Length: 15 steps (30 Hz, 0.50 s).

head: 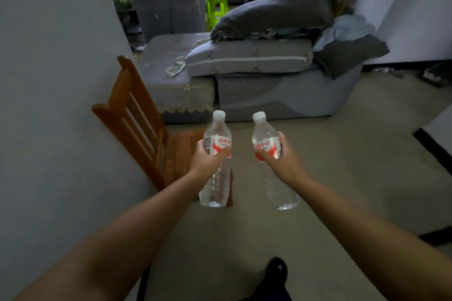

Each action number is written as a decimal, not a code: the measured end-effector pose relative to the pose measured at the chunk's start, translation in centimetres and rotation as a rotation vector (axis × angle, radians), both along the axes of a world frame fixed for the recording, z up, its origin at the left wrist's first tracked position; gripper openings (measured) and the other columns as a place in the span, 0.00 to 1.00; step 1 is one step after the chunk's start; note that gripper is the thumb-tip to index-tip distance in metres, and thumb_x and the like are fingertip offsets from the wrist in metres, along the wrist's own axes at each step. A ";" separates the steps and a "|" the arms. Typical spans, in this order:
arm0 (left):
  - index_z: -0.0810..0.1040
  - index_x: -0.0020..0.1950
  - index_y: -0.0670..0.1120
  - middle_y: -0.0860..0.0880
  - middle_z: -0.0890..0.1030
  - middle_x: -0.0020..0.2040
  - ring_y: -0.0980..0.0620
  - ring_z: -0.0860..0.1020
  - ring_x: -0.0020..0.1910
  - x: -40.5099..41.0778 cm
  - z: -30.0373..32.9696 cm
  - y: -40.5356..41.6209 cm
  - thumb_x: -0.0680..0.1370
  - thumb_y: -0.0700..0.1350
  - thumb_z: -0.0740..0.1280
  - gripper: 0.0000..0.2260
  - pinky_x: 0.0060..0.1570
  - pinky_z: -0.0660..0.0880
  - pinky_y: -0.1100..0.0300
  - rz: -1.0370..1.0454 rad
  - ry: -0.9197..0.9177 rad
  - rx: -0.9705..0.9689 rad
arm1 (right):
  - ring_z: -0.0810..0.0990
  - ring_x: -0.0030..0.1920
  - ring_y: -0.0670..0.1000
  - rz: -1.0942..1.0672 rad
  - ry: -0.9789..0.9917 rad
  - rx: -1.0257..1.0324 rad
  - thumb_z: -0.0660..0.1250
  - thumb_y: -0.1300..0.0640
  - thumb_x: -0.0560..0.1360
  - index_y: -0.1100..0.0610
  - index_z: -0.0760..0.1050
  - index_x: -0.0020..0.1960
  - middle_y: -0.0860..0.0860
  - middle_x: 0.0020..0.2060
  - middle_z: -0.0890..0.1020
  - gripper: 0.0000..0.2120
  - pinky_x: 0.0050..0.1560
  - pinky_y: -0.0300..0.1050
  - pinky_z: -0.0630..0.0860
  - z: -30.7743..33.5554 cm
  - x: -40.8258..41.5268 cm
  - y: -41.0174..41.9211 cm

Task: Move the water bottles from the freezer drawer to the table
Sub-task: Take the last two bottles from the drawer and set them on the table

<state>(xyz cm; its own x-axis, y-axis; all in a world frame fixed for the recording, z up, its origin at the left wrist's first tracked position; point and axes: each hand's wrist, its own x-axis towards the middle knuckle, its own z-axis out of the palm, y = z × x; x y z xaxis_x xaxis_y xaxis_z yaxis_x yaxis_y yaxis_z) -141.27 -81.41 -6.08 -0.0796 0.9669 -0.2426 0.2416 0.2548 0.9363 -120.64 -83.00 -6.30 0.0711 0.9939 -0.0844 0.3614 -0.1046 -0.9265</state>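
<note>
I carry two clear water bottles with white caps and red-and-white labels, one in each hand, held out in front of me above the floor. My left hand (208, 160) grips the left bottle (216, 129) around its label. My right hand (281, 156) grips the right bottle (265, 131) the same way. Both bottles tilt slightly, caps pointing away from me. A cloth-covered table (168, 5) crowded with items stands far back at the upper left. The freezer drawer is not in view.
A wooden chair (137, 120) stands against the grey wall on the left, just ahead. A grey sofa (256, 80) piled with cushions and clothes blocks the middle. A green stool (217, 7) stands behind the sofa. Beige floor stretches to the right.
</note>
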 end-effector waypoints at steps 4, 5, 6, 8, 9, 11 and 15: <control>0.65 0.67 0.49 0.50 0.79 0.54 0.50 0.80 0.52 6.0 -0.2 5.1 0.72 0.54 0.72 0.27 0.53 0.79 0.52 -0.074 -0.002 -0.006 | 0.82 0.47 0.46 -0.095 -0.015 0.027 0.71 0.43 0.71 0.44 0.66 0.62 0.44 0.48 0.81 0.24 0.49 0.49 0.80 -0.2 5.9 3.6; 0.65 0.67 0.49 0.50 0.78 0.55 0.50 0.80 0.53 7.8 -0.1 6.4 0.72 0.54 0.72 0.27 0.54 0.78 0.50 -0.087 -0.002 -0.009 | 0.82 0.47 0.46 -0.107 -0.018 0.031 0.71 0.43 0.71 0.44 0.66 0.62 0.44 0.48 0.81 0.24 0.50 0.51 0.80 -0.1 7.6 4.6; 0.65 0.67 0.49 0.49 0.78 0.55 0.49 0.80 0.53 9.4 -0.1 7.5 0.72 0.54 0.72 0.28 0.55 0.78 0.49 -0.100 -0.003 -0.011 | 0.82 0.47 0.46 -0.119 -0.028 0.034 0.71 0.43 0.71 0.44 0.66 0.63 0.44 0.48 0.81 0.24 0.50 0.51 0.80 0.0 9.1 5.4; 0.66 0.67 0.49 0.49 0.79 0.55 0.50 0.80 0.52 13.1 0.1 10.1 0.72 0.53 0.72 0.27 0.52 0.79 0.52 -0.132 -0.004 -0.008 | 0.81 0.48 0.46 -0.142 -0.043 0.043 0.71 0.43 0.71 0.44 0.66 0.63 0.43 0.48 0.81 0.24 0.50 0.49 0.79 0.2 12.4 7.3; 0.66 0.66 0.49 0.50 0.79 0.54 0.51 0.79 0.51 15.3 0.1 11.5 0.73 0.53 0.72 0.26 0.49 0.78 0.55 -0.151 -0.002 -0.007 | 0.81 0.48 0.45 -0.164 -0.047 0.046 0.71 0.44 0.71 0.44 0.66 0.63 0.43 0.48 0.81 0.24 0.49 0.47 0.78 0.2 14.5 8.2; 0.66 0.65 0.50 0.51 0.79 0.53 0.51 0.80 0.50 17.9 0.1 13.3 0.72 0.53 0.72 0.25 0.47 0.78 0.55 -0.174 -0.017 -0.014 | 0.81 0.48 0.46 -0.202 -0.043 0.061 0.71 0.46 0.72 0.46 0.66 0.63 0.43 0.48 0.80 0.23 0.50 0.47 0.78 0.3 16.9 9.4; 0.67 0.63 0.50 0.50 0.80 0.52 0.51 0.80 0.49 23.6 -0.6 17.0 0.71 0.53 0.73 0.24 0.49 0.78 0.54 -0.276 0.005 -0.040 | 0.79 0.47 0.46 -0.323 -0.066 0.031 0.70 0.47 0.72 0.47 0.65 0.63 0.42 0.47 0.78 0.23 0.51 0.48 0.77 -0.2 22.1 11.3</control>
